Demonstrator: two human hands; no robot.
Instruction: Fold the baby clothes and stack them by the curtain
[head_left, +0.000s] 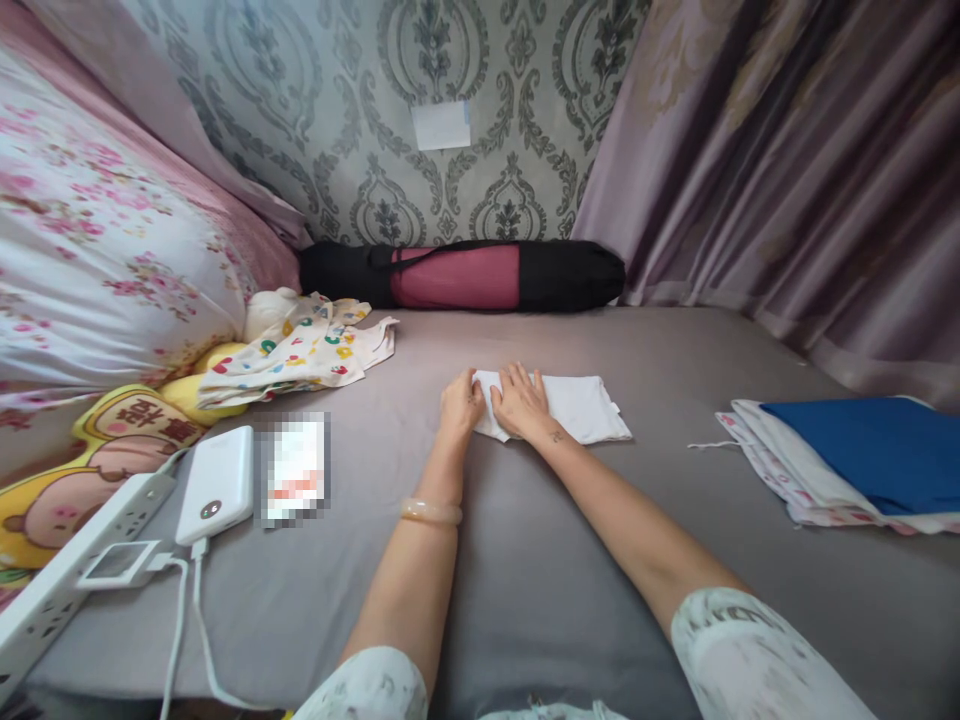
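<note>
A folded white cloth (577, 405), perhaps a garment, lies flat on the grey bed sheet in front of me, with a small white tag at its right end. My left hand (461, 402) is at the cloth's left end, its fingers curled and closed on the edge. Pressed flat on the cloth just beside it is my right hand (519, 402), open with the fingers stretched out. The rest of the cloth extends to the right of my hands.
A stack of folded fabric with a blue piece (847, 450) on top sits at right. On the left are a power bank (217, 485), a power strip (82, 575) with cables, a printed garment (307, 350) and plush toys (112, 470). A black and maroon roll bag (457, 275) lies along the wall.
</note>
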